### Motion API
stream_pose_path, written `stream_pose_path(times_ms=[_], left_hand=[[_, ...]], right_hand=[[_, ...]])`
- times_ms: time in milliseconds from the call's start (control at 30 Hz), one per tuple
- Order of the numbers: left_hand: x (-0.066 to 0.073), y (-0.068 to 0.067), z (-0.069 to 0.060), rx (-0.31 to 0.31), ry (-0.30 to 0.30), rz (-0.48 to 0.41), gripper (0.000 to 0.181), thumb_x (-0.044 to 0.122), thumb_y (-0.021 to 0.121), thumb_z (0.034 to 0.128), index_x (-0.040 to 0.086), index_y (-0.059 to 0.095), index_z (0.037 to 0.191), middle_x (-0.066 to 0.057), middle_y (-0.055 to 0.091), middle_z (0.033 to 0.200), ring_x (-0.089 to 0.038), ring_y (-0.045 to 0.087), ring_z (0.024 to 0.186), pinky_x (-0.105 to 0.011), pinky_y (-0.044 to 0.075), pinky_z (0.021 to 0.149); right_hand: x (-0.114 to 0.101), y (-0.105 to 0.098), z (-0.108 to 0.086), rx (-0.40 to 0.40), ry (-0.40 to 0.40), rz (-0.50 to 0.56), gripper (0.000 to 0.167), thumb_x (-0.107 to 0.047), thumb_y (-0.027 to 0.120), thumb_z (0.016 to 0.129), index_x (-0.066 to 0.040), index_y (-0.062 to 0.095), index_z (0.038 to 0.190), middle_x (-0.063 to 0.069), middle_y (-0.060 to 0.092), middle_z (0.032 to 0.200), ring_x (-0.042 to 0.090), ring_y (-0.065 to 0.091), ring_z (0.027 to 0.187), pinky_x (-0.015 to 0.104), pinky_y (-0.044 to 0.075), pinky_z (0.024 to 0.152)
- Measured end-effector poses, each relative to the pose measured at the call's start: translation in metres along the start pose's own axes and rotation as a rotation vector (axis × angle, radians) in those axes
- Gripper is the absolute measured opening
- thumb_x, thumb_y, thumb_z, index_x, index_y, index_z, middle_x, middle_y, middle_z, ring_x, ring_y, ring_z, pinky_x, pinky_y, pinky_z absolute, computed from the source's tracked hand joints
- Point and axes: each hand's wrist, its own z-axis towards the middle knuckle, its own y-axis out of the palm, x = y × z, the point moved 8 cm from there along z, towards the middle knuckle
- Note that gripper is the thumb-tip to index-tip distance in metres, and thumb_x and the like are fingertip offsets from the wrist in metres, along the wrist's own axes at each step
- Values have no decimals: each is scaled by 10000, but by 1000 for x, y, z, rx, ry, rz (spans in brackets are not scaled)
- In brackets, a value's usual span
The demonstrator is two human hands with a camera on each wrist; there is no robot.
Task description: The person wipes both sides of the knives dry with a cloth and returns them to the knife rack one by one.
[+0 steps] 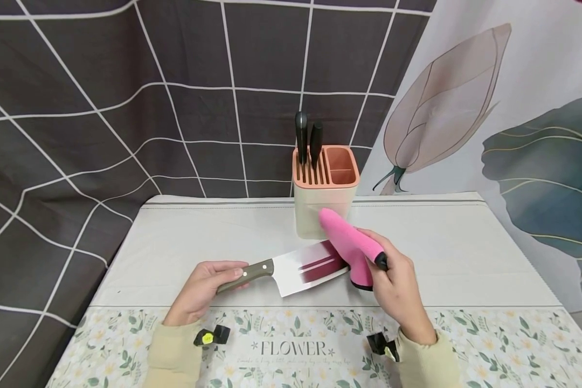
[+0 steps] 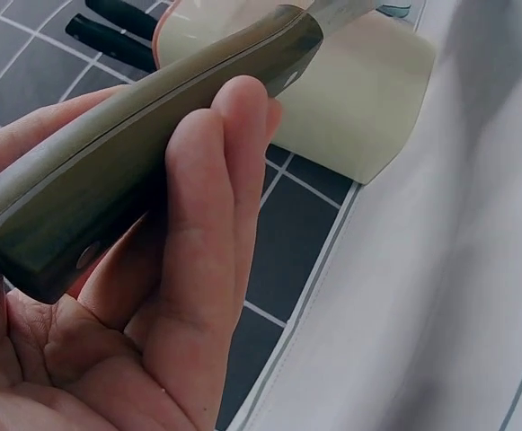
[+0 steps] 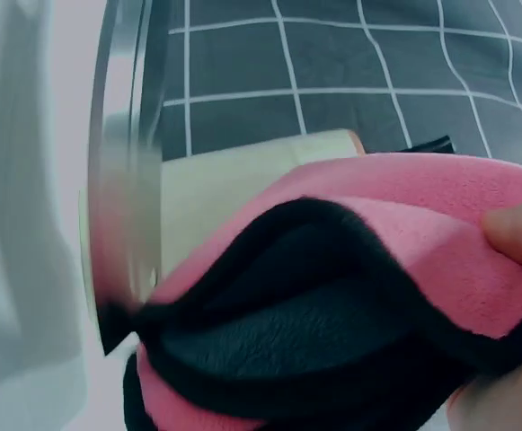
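Note:
My left hand (image 1: 203, 288) grips a cleaver by its olive-brown riveted handle (image 2: 144, 135). The broad steel blade (image 1: 291, 272) points right and mirrors pink in its face. Bunched in my right hand (image 1: 395, 280) is a pink cloth (image 1: 346, 242) with dark edging, held between thumb and fingers. In the head view the cloth overlaps the blade's far end and hides it. The right wrist view has the blade (image 3: 121, 180) nearly edge-on, with the cloth (image 3: 422, 202) beside it; its dark inner side shows. Whether cloth and steel touch there, I cannot tell.
Behind the hands stands a cream knife block (image 1: 305, 215) with an orange slotted top. Two black-handled knives (image 1: 301, 134) stick up from its slots. A white, flower-printed cloth (image 1: 291, 328) covers the table, and a dark checked curtain (image 1: 184, 108) hangs behind.

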Motion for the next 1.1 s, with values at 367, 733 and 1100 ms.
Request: stream_pose_path(times_ms=[367, 733, 1100], left_hand=[[-3, 11, 5, -5, 1, -24, 389, 123, 674, 953, -137, 623, 1238, -210, 700, 1165, -188, 735, 931, -286, 558, 893], [-3, 18, 7, -3, 6, -43, 373, 131, 667, 962, -127, 632, 1229, -193, 721, 1125, -209, 740, 907, -285, 542, 922], [-2, 17, 7, 0, 15, -49, 367, 125, 660, 968, -134, 633, 1227, -207, 713, 1134, -200, 741, 880, -301, 566, 882]], right_hand=[[-30, 27, -7, -83, -193, 79, 632, 265, 503, 788, -47, 635, 1321, 125, 671, 1287, 190, 629, 1183, 197, 445, 1027], [-37, 75, -27, -441, -194, 88, 773, 218, 492, 732, -107, 537, 1432, 17, 577, 1434, 233, 533, 1328, 314, 385, 1119], [-33, 97, -37, -625, -167, 36, 632, 115, 640, 855, -128, 528, 1428, 43, 577, 1426, 225, 533, 1328, 439, 431, 1091]])
